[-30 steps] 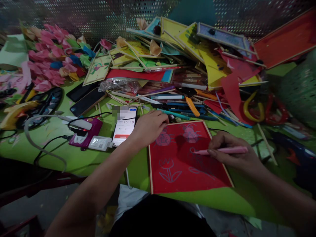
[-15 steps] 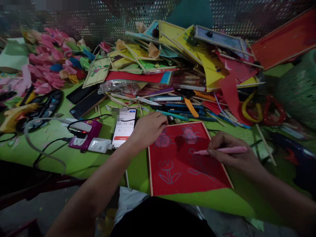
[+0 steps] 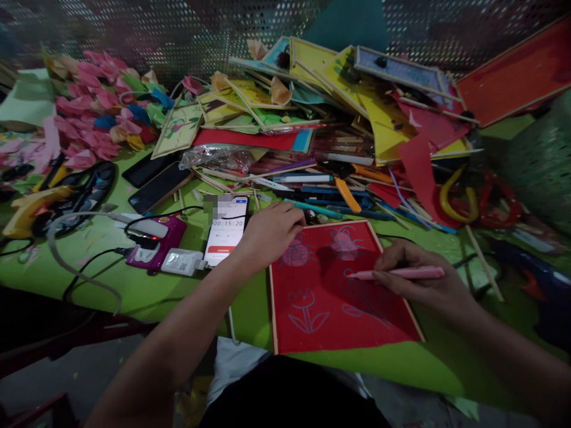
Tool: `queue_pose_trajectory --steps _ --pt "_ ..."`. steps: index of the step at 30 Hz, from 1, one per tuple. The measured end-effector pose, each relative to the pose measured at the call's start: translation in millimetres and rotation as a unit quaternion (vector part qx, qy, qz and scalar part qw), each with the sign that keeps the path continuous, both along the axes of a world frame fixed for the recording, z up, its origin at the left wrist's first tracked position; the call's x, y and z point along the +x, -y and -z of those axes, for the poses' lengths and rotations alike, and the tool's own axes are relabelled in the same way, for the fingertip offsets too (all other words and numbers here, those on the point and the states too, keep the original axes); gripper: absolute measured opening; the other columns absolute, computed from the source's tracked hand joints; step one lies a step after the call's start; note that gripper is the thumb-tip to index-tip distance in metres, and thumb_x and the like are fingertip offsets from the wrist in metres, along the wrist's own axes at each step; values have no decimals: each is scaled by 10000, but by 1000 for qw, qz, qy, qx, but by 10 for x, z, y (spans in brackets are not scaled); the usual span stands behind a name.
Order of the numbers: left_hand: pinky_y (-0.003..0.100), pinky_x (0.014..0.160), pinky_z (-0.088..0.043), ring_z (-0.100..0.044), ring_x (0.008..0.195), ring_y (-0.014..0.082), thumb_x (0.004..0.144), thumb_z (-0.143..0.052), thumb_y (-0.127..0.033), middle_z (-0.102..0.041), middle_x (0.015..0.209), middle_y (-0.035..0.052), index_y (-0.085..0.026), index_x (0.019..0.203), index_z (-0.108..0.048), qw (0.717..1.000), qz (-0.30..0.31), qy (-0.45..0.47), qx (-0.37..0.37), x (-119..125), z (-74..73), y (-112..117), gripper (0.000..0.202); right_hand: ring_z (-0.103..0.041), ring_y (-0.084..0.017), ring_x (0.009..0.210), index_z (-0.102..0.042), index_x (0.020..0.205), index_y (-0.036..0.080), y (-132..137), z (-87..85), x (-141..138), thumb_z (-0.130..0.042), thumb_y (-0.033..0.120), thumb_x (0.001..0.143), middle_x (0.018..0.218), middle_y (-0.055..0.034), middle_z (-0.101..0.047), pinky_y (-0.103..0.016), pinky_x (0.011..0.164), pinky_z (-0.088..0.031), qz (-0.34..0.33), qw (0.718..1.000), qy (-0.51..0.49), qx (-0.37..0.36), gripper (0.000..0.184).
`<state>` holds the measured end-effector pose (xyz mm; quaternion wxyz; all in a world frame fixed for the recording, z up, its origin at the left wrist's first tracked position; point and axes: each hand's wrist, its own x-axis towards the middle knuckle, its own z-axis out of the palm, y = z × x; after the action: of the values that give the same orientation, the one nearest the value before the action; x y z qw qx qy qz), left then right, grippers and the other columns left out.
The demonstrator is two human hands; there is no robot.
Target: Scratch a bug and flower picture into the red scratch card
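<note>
A red framed card [image 3: 334, 309] lies on the green table [image 3: 134, 285] in front of me, with ladybugs and tulips drawn on it in pale lines. My right hand [image 3: 423, 282] is closed around a pink pen [image 3: 397, 273], whose tip touches the card near its middle. My left hand [image 3: 272, 232] rests with curled fingers on the card's top left corner and presses it down.
A phone [image 3: 225, 229] showing a timer lies left of the card, beside a purple device [image 3: 156, 249] with cables. Pens [image 3: 312, 178] and framed paper cards [image 3: 357, 89] are heaped behind. Paper flowers [image 3: 98, 119] lie at the far left, a green basket [image 3: 539, 160] at the right.
Almost nothing has moved. The phone's timer has counted up and the view has shifted slightly; both hands stay in place on the card.
</note>
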<state>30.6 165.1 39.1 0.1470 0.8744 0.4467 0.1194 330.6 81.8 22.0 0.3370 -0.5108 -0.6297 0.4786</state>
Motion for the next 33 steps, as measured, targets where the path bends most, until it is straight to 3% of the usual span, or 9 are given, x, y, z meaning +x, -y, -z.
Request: queue_pose_trajectory --steps 12,23,33 --pt "377 923 -520 -657 1029 231 1005 -543 -162 -721 1042 52 -202 1000 -686 1000 -3 -3 -6 7 -13 2 149 -596 -149 601 -668 747 230 -17 -28 -57 -817 397 874 700 -6 -686 -250 544 -462 17 999 28 33 258" --pt "377 932 -520 -656 1041 230 1001 -551 -158 -721 1058 55 -201 1007 -683 1000 -6 -5 -13 6 -13 1 138 -571 -139 583 -662 748 233 -27 -31 -18 -796 353 886 688 7 -660 -244 530 -438 20 998 37 53 226" --pt "379 936 -516 -659 1046 233 997 -558 -152 -726 1056 56 -199 997 -678 1000 -4 0 -15 16 -23 2 130 -575 -153 584 -650 714 245 -26 -82 -33 -822 420 849 671 6 -653 -258 532 -452 30 998 37 35 280"
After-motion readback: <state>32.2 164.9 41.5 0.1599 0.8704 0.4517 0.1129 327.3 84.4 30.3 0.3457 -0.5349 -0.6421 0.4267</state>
